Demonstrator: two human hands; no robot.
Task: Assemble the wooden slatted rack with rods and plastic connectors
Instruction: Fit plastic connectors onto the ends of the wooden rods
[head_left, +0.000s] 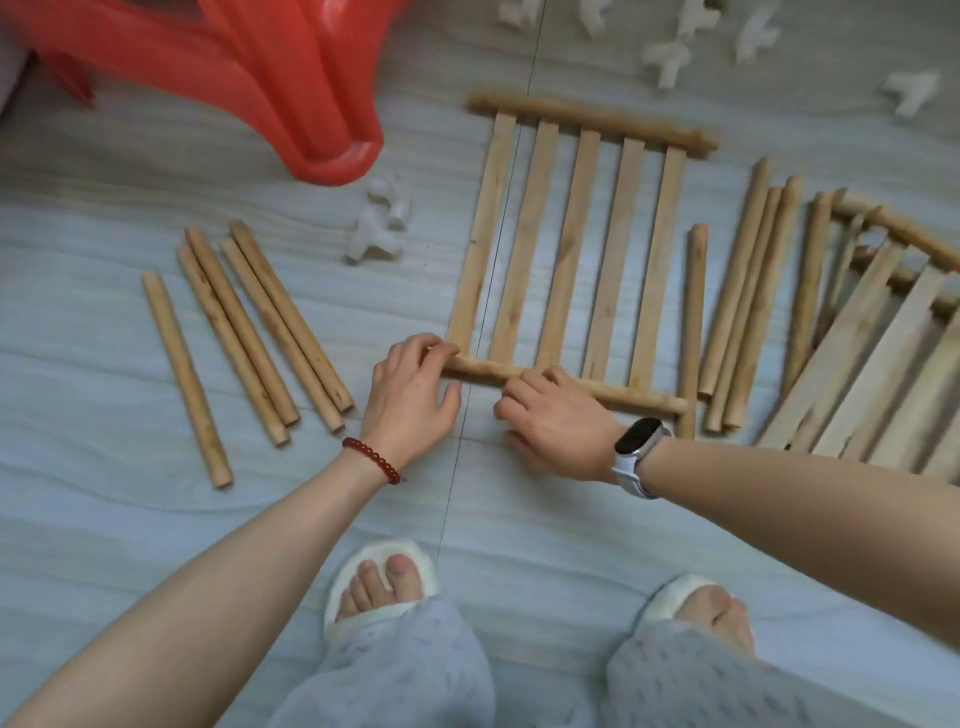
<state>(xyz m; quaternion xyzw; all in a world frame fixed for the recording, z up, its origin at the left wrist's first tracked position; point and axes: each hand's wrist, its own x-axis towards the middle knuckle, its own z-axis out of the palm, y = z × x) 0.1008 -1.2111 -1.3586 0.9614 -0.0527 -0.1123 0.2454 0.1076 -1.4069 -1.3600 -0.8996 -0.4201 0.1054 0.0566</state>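
Panel: slatted panel of five flat pale slats between two round rods, lying mid-floor.
Left hand: grasps the near rod's left end.
Right hand: fingers curled over that rod.
Connectors: white plastic connectors, knobbly, beside the panel.
Loose rods: smooth dowels, floor's left.

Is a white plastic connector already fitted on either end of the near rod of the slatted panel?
No. Both ends of the near rod are bare wood; the white connectors lie loose on the floor.

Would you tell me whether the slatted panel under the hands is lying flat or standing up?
Lying flat: the slatted panel rests on the floor, all five slats and both end rods level.
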